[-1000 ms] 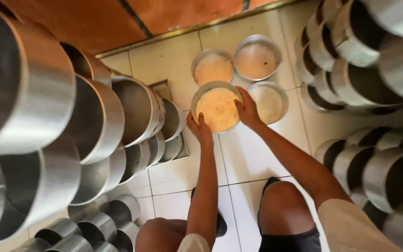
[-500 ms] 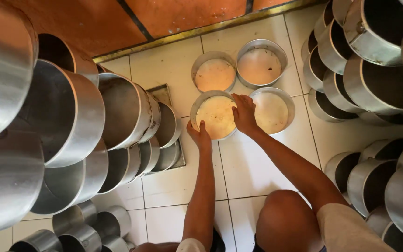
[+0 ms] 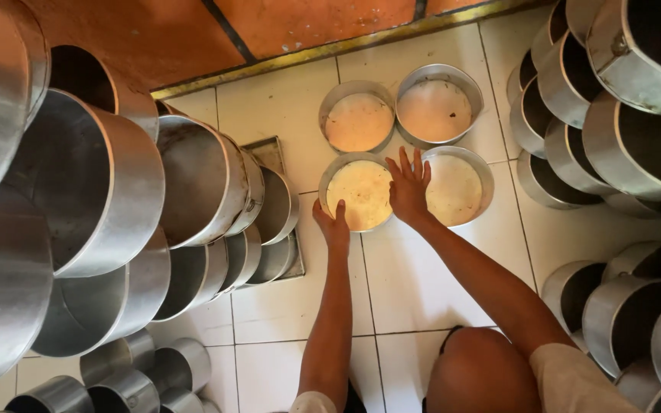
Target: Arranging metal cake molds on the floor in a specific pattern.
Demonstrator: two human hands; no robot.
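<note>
Head view, looking straight down at a white tiled floor (image 3: 422, 283). Four round metal pans sit in a two-by-two cluster at upper centre of the frame, each with a pale, flat filling inside. The near-left pan (image 3: 359, 192) is the one being handled — it lies just below the far-left pan (image 3: 357, 118) and beside the near-right pan (image 3: 457, 187); the far-right pan (image 3: 437, 107) sits above that.

Left hand (image 3: 333, 226) rests against the near-left pan's lower-left rim, fingers curled at the edge; its grip is not closed around anything, more a press on the rim. Right hand (image 3: 409, 187) lies flat with fingers spread, palm down over the pan's right rim — grip open, touching the rim between the two near pans.

Both forearms run up from the lower centre of the frame. Stacks of empty metal pots (image 3: 109, 199) fill the left side; more pots (image 3: 613, 115) crowd the right edge. An orange-red wall (image 3: 154, 38) runs across the top.
</note>
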